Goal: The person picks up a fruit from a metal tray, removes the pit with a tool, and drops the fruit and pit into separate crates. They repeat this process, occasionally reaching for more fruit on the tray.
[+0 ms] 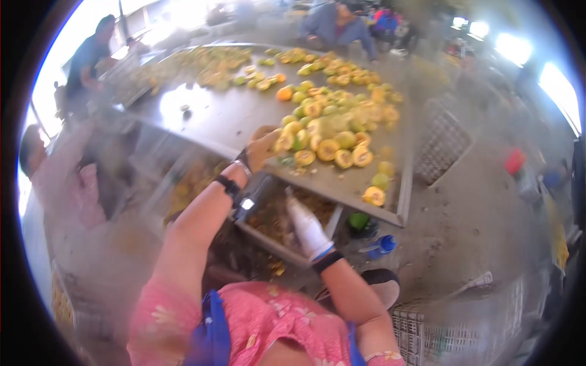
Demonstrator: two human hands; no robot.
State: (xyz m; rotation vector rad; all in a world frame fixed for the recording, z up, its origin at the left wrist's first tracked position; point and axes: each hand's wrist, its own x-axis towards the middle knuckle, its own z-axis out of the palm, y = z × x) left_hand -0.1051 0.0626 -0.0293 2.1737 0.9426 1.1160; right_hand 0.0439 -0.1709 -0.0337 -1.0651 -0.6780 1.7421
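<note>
On the metal table in front of me lies a pile of halved yellow-green fruit [328, 149], their cut faces showing orange hollows. My bare left hand [262, 149] is at the pile's near left edge, its fingers curled against a yellow fruit half [284, 141]. Blur hides part of that grip. Lower and to the right, my right hand [310, 230] wears a white glove and is closed around a thin pointed tool [289, 192], whose kind I cannot make out. That hand is above a metal bin [293, 255] holding brownish bits.
The metal table [226, 119] has a raised rim. A plastic crate [441, 143] stands to its right, another crate [409, 332] at lower right. A blue container [383, 245] is by the table corner. People work at the left [91, 61] and far side [339, 27].
</note>
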